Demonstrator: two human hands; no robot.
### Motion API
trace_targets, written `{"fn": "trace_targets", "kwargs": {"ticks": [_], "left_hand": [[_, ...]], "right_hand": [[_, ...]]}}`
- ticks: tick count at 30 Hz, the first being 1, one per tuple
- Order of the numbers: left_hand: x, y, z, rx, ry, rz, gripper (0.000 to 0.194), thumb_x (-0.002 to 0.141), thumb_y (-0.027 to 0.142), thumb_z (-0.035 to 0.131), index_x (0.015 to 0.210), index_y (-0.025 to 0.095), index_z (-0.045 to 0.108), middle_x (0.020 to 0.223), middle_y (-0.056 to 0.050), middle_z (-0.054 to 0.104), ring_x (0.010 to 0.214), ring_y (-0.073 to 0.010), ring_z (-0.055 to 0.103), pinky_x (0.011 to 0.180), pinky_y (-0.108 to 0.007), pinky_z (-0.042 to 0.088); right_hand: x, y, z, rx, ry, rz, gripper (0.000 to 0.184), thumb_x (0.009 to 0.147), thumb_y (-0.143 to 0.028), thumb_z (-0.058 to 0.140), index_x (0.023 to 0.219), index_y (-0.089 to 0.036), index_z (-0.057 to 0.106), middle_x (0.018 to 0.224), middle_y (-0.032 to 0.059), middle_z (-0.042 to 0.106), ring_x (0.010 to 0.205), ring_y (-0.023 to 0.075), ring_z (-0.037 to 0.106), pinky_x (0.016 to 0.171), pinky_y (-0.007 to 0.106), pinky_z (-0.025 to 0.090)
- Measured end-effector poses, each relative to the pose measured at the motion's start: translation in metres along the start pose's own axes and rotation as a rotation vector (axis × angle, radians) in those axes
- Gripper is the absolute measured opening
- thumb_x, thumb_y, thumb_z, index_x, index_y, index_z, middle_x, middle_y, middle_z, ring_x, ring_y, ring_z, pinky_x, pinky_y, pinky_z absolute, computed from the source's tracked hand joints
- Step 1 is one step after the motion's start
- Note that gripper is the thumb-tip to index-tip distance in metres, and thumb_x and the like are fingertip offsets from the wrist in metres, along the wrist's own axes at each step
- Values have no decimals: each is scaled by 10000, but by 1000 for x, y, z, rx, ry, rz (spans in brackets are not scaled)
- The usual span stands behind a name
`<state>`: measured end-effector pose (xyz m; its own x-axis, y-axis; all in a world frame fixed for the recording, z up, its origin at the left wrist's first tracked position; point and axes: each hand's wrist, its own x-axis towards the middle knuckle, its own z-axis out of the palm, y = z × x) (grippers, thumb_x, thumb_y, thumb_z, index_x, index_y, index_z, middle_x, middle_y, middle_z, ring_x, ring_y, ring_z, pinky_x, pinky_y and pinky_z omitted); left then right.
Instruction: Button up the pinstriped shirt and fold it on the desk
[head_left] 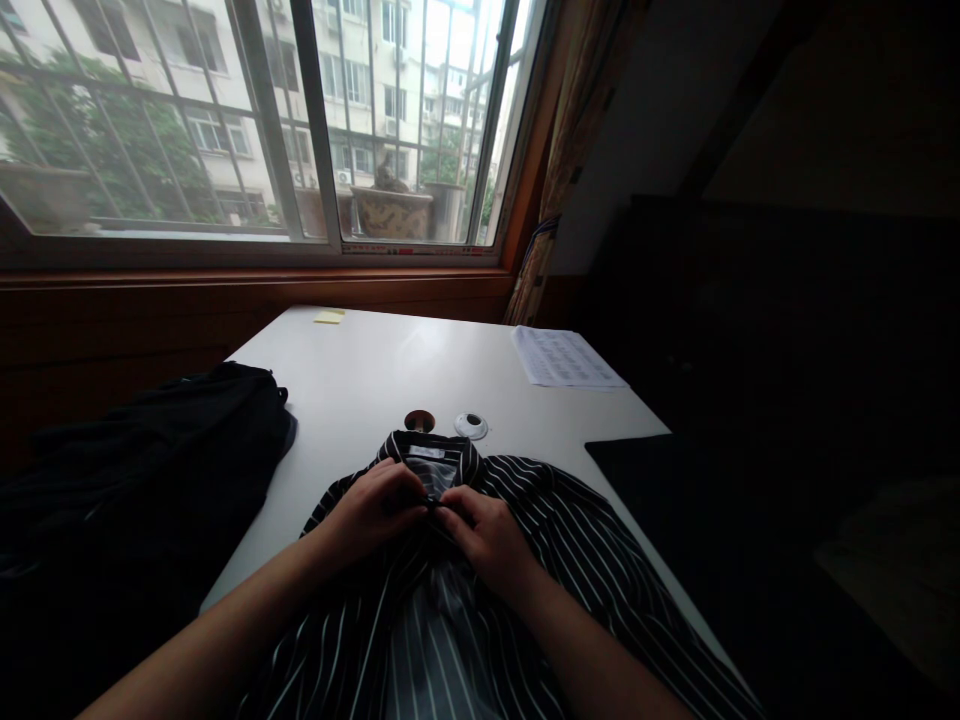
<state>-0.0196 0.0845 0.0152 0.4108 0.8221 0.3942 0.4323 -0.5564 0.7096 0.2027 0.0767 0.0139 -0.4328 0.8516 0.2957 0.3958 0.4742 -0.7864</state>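
Note:
A black shirt with white stripes lies front side up on the white table, its collar pointing away from me. Just below the collar, my left hand pinches one front edge between thumb and fingers. My right hand pinches the other edge, and the fingertips of both hands nearly meet. Any button between them is too small and dark to make out. Beneath my hands the shirt front falls apart, showing the greyish inside. A pale label shows inside the collar.
Dark clothing is heaped at the table's left edge. Printed sheets lie at the back right, a yellow note at the back left. Beyond the collar are a round hole and a white ring-shaped cap. A dark flat item covers the right edge.

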Motion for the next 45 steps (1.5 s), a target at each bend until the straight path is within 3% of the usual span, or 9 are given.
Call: {"fn": "trace_targets", "kwargs": {"ticks": [30,45], "left_hand": [[1,2,0,64,-24,56,119,905,303,665,913,191,627,837,-17,624,812,-183,534,721,-292,425],[0,3,0,33,-16,26,135,942,323,621,941,188,626,869,-24,614,838,-182,545,747,-302,437]], "right_hand": [[-2,1,1,-31,-52,-46,125,961,-231,549,1017,-221,660,902,17,711,838,172,676,759,266,473],[-1,2,2,-45,-5,-28,116,930,-202,570,1007,-218,654,893,7,714,812,163,673,737,259,465]]}}
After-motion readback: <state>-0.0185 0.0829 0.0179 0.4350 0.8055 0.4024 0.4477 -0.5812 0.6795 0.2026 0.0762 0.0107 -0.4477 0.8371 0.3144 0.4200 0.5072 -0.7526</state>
